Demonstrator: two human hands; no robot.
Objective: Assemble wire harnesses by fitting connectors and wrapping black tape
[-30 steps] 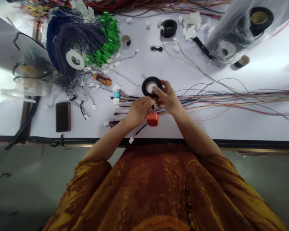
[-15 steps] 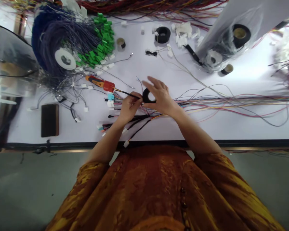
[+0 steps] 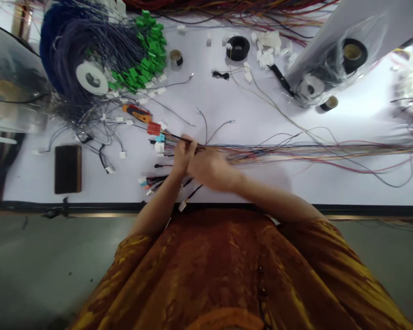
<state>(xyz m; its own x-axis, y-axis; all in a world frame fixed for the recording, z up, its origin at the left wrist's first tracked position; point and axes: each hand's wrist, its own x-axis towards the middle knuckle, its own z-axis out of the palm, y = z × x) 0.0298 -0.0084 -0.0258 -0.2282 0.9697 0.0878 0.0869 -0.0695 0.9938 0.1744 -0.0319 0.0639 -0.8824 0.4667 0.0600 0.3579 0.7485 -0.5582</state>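
Observation:
My left hand (image 3: 185, 155) is closed on a wire bundle, pinching its black-taped stretch (image 3: 182, 137) just right of a red connector (image 3: 154, 128). Close against it on the right, my right hand (image 3: 211, 170) lies over the wires, fingers curled and smeared by motion. What it holds is hidden, and the roll of black tape seen earlier does not show. Long loose wires (image 3: 296, 149) run off to the right. Left of my hands are a light-blue connector (image 3: 160, 137) and a white connector (image 3: 159, 147). Another white connector (image 3: 182, 206) lies at the table's front edge.
An orange-and-black cutter (image 3: 136, 112) lies behind the red connector. Blue wires with green connectors (image 3: 146, 55) are heaped back left. A black tape roll (image 3: 237, 48) sits at the back. A dark phone-like slab (image 3: 68, 169) is at left, a plastic-wrapped roll (image 3: 316, 55) at right.
My right hand has moved down and left, from spread fingers at the tape roll to a curled shape by my left hand. The roll has gone from sight. The red connector has shifted slightly.

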